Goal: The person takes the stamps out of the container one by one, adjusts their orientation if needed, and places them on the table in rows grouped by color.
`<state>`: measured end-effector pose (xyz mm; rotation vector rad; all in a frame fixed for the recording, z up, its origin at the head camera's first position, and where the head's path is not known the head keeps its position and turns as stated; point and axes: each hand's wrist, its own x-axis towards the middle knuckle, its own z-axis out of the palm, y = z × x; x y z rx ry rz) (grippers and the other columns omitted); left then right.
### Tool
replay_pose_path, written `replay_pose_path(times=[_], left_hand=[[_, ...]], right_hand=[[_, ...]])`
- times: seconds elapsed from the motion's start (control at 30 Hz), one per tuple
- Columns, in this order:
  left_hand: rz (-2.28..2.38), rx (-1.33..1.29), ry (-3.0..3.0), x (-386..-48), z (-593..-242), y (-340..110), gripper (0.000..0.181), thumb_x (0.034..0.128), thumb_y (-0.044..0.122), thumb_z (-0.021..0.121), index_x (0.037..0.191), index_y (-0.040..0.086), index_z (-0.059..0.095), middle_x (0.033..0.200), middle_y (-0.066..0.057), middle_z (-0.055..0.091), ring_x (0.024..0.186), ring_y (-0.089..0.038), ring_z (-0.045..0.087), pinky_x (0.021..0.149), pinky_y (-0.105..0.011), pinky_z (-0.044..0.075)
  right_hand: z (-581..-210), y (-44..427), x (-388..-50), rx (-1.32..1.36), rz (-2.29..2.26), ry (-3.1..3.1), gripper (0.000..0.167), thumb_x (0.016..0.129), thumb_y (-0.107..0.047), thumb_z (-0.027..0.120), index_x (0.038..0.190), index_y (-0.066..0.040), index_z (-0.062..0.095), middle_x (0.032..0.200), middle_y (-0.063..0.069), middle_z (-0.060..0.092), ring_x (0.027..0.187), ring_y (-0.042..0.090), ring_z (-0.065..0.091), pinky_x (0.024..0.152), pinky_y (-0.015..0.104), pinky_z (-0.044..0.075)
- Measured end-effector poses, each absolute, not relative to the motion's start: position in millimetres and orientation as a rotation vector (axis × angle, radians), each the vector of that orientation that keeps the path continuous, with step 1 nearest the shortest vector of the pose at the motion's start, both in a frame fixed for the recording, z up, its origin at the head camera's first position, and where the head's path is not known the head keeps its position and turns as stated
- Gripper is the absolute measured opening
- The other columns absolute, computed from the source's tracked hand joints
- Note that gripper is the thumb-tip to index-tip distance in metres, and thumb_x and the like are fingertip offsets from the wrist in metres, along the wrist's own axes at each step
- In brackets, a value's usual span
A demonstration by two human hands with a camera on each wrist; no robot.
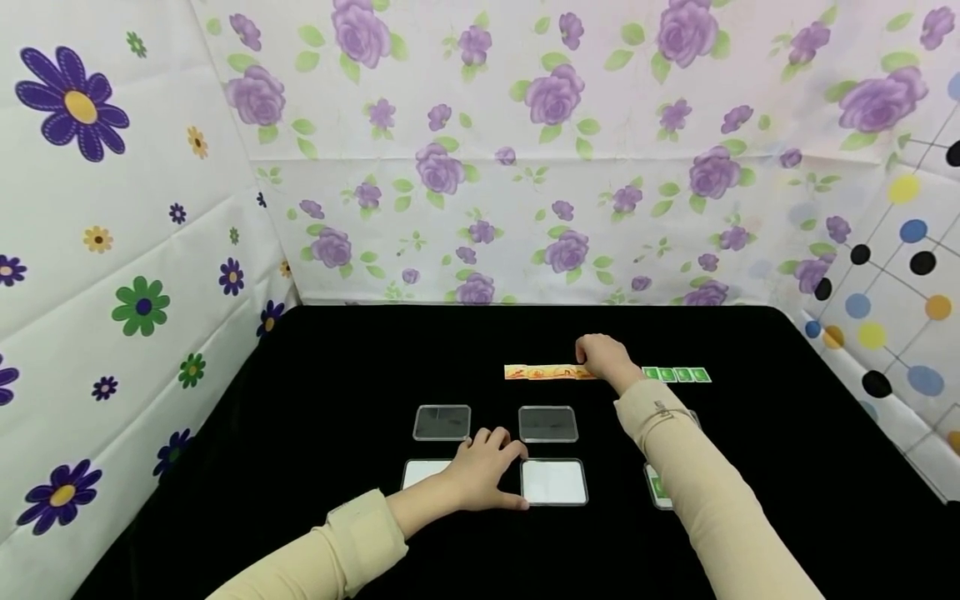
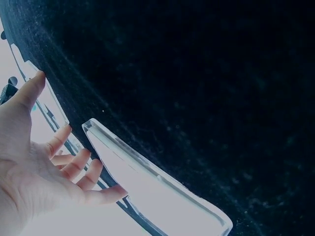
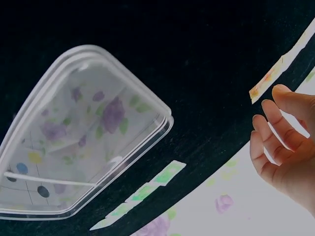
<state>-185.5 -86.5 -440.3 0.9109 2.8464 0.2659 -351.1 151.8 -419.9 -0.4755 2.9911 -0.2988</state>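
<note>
Spread wide, my left hand (image 1: 483, 471) lies between two front boxes with white inside, thumb and a fingertip at the left corners of the right one (image 1: 554, 482). The left wrist view shows my hand's (image 2: 54, 172) little finger beside a white-filled box (image 2: 157, 191). My right hand (image 1: 606, 358) is over the right end of a row of orange-patterned cards (image 1: 543, 372). In the right wrist view, the bent fingers of that hand (image 3: 290, 142) are close to the orange row's end (image 3: 268, 78); nothing shows between them. Green cards (image 1: 682, 375) lie farther right.
Two clear boxes, left (image 1: 442, 423) and right (image 1: 548, 424), stand behind the white-filled ones. My right sleeve partly covers a box with a green card (image 1: 658, 487) and another box behind it. Flowered cloth (image 1: 450, 225) hangs behind the black table (image 1: 337, 358).
</note>
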Motion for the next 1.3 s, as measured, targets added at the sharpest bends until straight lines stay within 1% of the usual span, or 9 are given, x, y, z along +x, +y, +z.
replay_pose_path(times=[0.17,0.37,0.73,0.9,1.07,1.17,1.3], left_hand=[[0.281,0.914,2.840,-185.1,-440.4,-86.9,0.061,0.0767,0.054,0.071,0.124,0.021,0.050,0.126,-0.007,0.046,0.113,-0.026,0.045,0.090,-0.053,0.045],[0.278,0.921,2.847,-185.9,-439.5,-87.4,0.060,0.0766,0.053,0.071,0.123,0.021,0.050,0.124,-0.007,0.046,0.112,-0.026,0.045,0.090,-0.054,0.045],[0.232,0.903,2.849,-185.8,-437.1,-85.0,0.060,0.0756,0.054,0.072,0.123,0.022,0.051,0.124,-0.006,0.047,0.111,-0.024,0.046,0.090,-0.053,0.046],[0.232,0.917,2.846,-186.3,-436.8,-84.1,0.060,0.0758,0.054,0.071,0.123,0.022,0.051,0.124,-0.006,0.047,0.111,-0.024,0.046,0.090,-0.052,0.046],[0.226,0.918,2.842,-186.0,-436.0,-83.8,0.061,0.0757,0.054,0.071,0.123,0.022,0.051,0.124,-0.006,0.047,0.111,-0.024,0.046,0.090,-0.052,0.046],[0.233,0.922,2.840,-185.8,-436.0,-84.7,0.061,0.0756,0.054,0.072,0.123,0.021,0.051,0.124,-0.007,0.047,0.110,-0.024,0.046,0.089,-0.052,0.046],[0.247,0.946,2.833,-186.5,-435.1,-86.1,0.060,0.0763,0.052,0.072,0.122,0.019,0.051,0.123,-0.008,0.047,0.109,-0.025,0.046,0.087,-0.052,0.047]], right_hand=[[-418.4,158.2,-349.7,-0.504,-0.304,2.972,0.012,0.086,0.004,0.055,0.082,-0.004,0.062,0.085,0.011,0.062,0.071,0.022,0.052,0.063,0.033,0.041],[-418.6,164.8,-351.8,-0.557,-0.309,2.946,0.014,0.086,0.003,0.055,0.080,-0.007,0.062,0.080,0.009,0.060,0.068,0.020,0.051,0.063,0.032,0.041],[-413.2,175.3,-343.1,-0.596,-0.289,2.920,0.010,0.089,0.000,0.056,0.086,-0.006,0.064,0.080,0.008,0.061,0.065,0.018,0.050,0.062,0.032,0.041],[-410.6,179.3,-338.7,-0.634,-0.278,2.945,0.011,0.086,0.003,0.056,0.087,-0.005,0.064,0.082,0.009,0.062,0.066,0.018,0.050,0.063,0.033,0.043],[-408.9,180.1,-332.4,-0.681,-0.306,2.940,0.014,0.086,0.005,0.054,0.090,-0.003,0.065,0.090,0.012,0.065,0.071,0.019,0.055,0.067,0.036,0.047],[-408.4,179.2,-328.5,-0.704,-0.313,2.927,0.012,0.088,0.003,0.055,0.091,-0.004,0.065,0.091,0.012,0.064,0.072,0.020,0.056,0.069,0.037,0.048],[-410.2,179.7,-325.4,-0.733,-0.285,2.947,0.007,0.086,0.000,0.061,0.090,-0.005,0.065,0.086,0.010,0.064,0.071,0.019,0.055,0.068,0.038,0.048]])
